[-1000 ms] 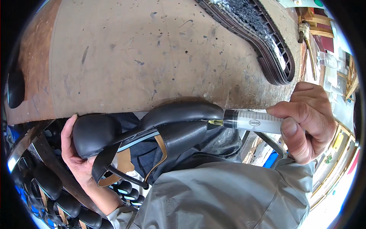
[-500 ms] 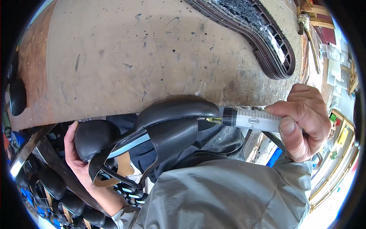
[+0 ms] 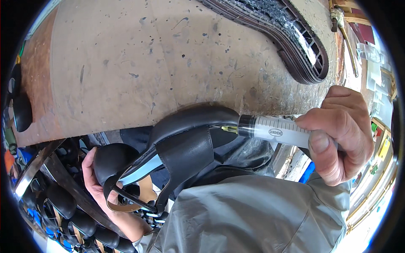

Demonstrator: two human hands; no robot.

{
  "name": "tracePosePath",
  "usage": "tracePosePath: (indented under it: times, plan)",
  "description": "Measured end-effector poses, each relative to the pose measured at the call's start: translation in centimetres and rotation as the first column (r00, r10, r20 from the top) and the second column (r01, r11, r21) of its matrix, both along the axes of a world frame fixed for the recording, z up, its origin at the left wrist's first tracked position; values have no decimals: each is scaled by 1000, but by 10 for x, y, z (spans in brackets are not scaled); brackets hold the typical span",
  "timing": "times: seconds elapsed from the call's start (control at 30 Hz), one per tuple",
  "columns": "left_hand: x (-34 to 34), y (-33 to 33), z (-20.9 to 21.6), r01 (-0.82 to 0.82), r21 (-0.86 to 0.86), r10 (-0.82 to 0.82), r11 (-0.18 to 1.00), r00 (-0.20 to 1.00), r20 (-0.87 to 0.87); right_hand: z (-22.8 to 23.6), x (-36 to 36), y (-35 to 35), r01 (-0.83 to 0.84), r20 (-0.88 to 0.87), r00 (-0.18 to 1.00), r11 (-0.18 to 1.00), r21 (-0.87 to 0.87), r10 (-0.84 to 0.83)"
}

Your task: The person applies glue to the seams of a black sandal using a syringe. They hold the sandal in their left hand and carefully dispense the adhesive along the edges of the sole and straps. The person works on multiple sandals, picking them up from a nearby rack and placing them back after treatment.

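A black heeled sandal (image 3: 198, 118) lies on its side against the near edge of the workbench, its sole toward the bench. My left hand (image 3: 93, 179) is closed around its rounded black heel (image 3: 114, 162), some fingers hidden behind it. A wide black strap (image 3: 185, 152) and a buckled ankle strap with tan lining (image 3: 145, 189) hang toward me. Between thumb and fingers, my right hand (image 3: 344, 130) grips a clear syringe (image 3: 278, 130) with a black end. Its yellow-green needle hub (image 3: 230, 129) points left, the thin needle at the seam between sole and upper, beside the wide strap.
A brown ridged shoe sole (image 3: 295, 55) lies on the stained workbench (image 3: 126, 76) at the far right, near a hammer (image 3: 346, 42). Several black shoes (image 3: 63, 202) hang on a rack at the lower left. Another dark shoe (image 3: 22, 111) sits at the bench's left edge.
My left hand and the heel have shifted slightly right and toward me, tilting the sandal a little. The syringe has moved slightly left with its needle still at the seam.
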State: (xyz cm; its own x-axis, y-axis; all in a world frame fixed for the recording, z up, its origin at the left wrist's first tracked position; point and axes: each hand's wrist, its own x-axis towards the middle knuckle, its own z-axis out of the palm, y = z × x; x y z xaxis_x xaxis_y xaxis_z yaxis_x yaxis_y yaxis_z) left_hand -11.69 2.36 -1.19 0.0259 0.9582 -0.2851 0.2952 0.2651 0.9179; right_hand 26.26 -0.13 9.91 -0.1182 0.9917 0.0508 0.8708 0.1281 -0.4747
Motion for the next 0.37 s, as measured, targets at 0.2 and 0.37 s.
tracePosePath:
  times: [0.2, 0.37]
  plan:
    - [2, -3, 3, -14, -25, 14, 1000, 1000, 14, 3, 4, -1, 18, 2, 1000, 999, -43, -18]
    - [1, -4, 2, -4, -24, 4, 1000, 1000, -13, 6, 8, -2, 20, 15, 1000, 997, -71, -19]
